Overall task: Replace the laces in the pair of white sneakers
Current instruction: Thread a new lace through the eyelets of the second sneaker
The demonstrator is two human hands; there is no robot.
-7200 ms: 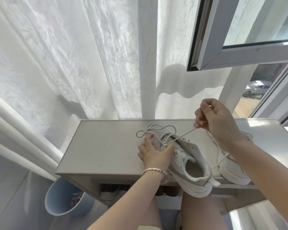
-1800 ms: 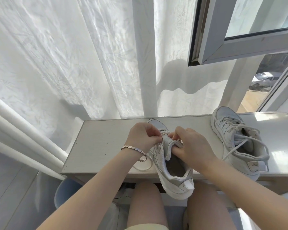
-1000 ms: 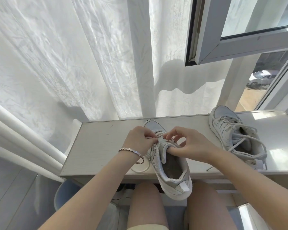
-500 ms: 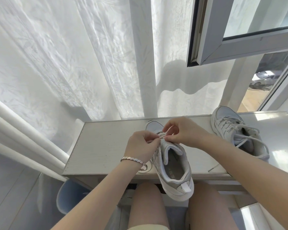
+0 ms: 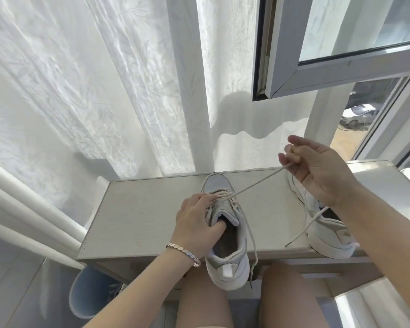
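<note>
1. The right hand [image 5: 317, 171] has lifted away from the eyelets, up and rightward, drawing the lace [image 5: 258, 183] taut.
2. Its thumb and fingers pinch that lace.
3. The left hand [image 5: 197, 223] grips the sneaker [image 5: 232, 263] on the shelf [image 5: 137, 214], thumb inside its opening.

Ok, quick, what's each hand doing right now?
Left hand: grips the near sneaker, thumb inside its opening.
Right hand: pinches the lace, which runs taut from the eyelets.

Smooth leather-look sneaker [image 5: 230, 233], woven lace [image 5: 256, 183], matt speckled shelf [image 5: 137, 216], sheer cloth curtain [image 5: 92, 79].
</note>
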